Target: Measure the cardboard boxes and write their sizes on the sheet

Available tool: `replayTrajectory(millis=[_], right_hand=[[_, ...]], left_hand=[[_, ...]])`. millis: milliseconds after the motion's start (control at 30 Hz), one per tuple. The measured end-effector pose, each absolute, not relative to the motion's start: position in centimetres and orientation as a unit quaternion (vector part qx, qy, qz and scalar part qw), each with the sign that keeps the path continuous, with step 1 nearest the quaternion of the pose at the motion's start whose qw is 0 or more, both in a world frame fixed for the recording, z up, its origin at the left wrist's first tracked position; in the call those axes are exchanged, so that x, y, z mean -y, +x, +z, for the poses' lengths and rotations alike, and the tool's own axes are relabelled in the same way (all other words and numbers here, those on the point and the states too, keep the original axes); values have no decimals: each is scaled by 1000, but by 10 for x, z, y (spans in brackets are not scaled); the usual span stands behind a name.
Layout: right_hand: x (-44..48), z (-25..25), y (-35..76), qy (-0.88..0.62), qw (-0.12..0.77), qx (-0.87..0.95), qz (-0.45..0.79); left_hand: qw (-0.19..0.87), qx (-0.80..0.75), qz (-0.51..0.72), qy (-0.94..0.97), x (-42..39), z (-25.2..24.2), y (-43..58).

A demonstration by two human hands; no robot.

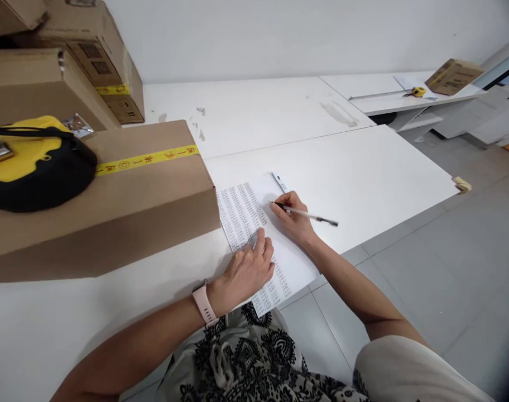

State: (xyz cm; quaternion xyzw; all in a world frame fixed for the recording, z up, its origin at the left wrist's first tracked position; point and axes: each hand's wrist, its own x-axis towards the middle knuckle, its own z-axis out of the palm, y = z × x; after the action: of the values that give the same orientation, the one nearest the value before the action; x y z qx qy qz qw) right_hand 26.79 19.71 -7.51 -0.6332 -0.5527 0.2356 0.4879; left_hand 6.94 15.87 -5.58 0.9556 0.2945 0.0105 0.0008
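Observation:
A printed sheet of paper [243, 212] covered in small rows of figures lies on the white table [355, 178], its near end hanging over the table's edge. My right hand [294, 219] is closed round a pen [311, 215], whose tip touches the sheet's blank right side. My left hand [248, 271] rests on the sheet's printed part with fingers loosely curled, pressing it down. A pale pink watch [204, 303] sits on my left wrist.
A large cardboard box [124, 206] with yellow tape stands just left of the sheet, with a yellow and black bag [32, 162] on top. More boxes [104, 61] are stacked behind. Far right, another table holds a small box [453, 75] and a tape measure [417, 91].

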Motion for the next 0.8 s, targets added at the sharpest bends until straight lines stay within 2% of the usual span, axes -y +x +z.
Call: replayTrajectory(millis=[167,267,367,467,567,733,800], right_hand=[[-201,-81,275,-606,430,655,134],[-203,-86,275,-602,397,685,106],[-205,-92,275,-598,390,693,98],[-205,-89,274,-599,431,669,91],[-195,-63,265,-595,497,627,78],[-140,18,222,-451,510,676,282],[-110,50,202,-394,523,688,314]], left_hand=[[36,-308,29,950,-158,-46,67],[20,-291,173,941,-152,-21,44],[-78,-319,356,875,-153,22,1],[-210,-373,482,765,-170,67,-49],[-242,-439,464,730,-194,98,-88],[-63,-612,351,706,-224,108,-112],[-22,-631,344,695,-232,104,-113]])
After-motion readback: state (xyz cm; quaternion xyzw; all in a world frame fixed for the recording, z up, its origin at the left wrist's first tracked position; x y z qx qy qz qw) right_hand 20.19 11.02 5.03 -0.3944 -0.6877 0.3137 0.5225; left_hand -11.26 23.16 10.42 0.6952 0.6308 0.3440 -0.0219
